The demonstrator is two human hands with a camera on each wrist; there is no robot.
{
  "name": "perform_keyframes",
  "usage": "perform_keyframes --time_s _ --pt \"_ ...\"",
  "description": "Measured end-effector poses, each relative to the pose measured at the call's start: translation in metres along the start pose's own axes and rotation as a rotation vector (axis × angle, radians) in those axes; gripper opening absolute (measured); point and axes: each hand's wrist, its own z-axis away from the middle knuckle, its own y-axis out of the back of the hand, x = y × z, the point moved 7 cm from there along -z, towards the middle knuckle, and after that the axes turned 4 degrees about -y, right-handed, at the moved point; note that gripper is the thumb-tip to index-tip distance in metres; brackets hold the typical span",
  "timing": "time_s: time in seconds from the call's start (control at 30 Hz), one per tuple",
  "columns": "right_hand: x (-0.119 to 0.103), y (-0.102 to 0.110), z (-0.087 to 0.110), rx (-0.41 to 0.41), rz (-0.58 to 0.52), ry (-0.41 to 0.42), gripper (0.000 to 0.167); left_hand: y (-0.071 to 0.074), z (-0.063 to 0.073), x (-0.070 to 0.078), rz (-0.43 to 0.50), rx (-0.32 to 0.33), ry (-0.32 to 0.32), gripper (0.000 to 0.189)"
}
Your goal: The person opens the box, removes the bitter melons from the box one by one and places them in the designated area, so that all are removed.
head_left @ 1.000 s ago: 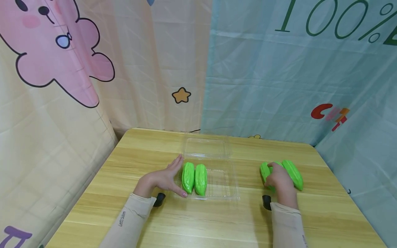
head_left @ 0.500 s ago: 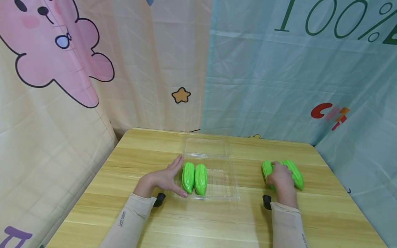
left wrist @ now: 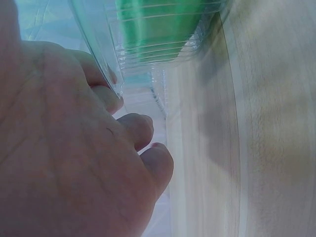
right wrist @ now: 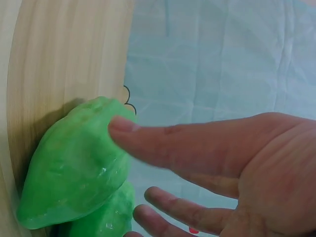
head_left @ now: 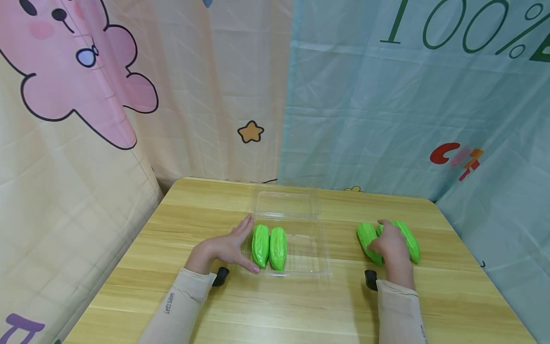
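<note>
A clear plastic container (head_left: 307,274) lies on the table with its lid (head_left: 285,203) folded back. Two glossy green ridged fruits, like toy star fruits (head_left: 278,248), sit side by side in its left half. My left hand (head_left: 229,247) spreads along the container's left side, thumb at the front corner; its fingertips (left wrist: 116,101) touch the rim in the left wrist view. To the right my right hand (head_left: 390,244) is over more such fruits, partly hiding a middle one. Its straight thumb touches or nearly touches the leftmost fruit (right wrist: 74,163); the other fingers are loosely extended.
The wooden table (head_left: 275,315) reaches back to printed curtains (head_left: 365,105), which also close off both sides. A black wrist strap piece (head_left: 221,277) sits at the left cuff, and a similar black piece (head_left: 370,280) at the right one.
The leftmost fruit of the right group has shifted left and stands further from the others. My right hand has moved slightly right, its fingers spread more. The left hand and container stay still.
</note>
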Motion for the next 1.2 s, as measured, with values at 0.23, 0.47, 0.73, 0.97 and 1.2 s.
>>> perform_keyframes --time_s 0.23,0.47,0.73,0.97,1.2 --pt "-0.007 0.004 0.002 0.001 -0.146 0.045 0.094 0.000 0.000 0.000 -0.003 -0.001 0.006 0.143" --pt "-0.014 0.004 0.003 -0.044 -0.289 0.099 0.101 -0.001 0.000 -0.001 -0.002 -0.002 0.009 0.143" --pt "-0.028 0.000 0.008 -0.136 -0.338 0.171 0.107 0.000 -0.001 -0.001 0.005 0.000 -0.002 0.143" --pt "-0.037 -0.008 0.012 -0.200 -0.383 0.215 0.109 0.000 -0.001 -0.002 0.005 0.001 -0.004 0.144" --pt "-0.043 -0.011 0.014 -0.218 -0.437 0.251 0.110 -0.001 -0.001 -0.002 -0.001 0.002 -0.001 0.144"
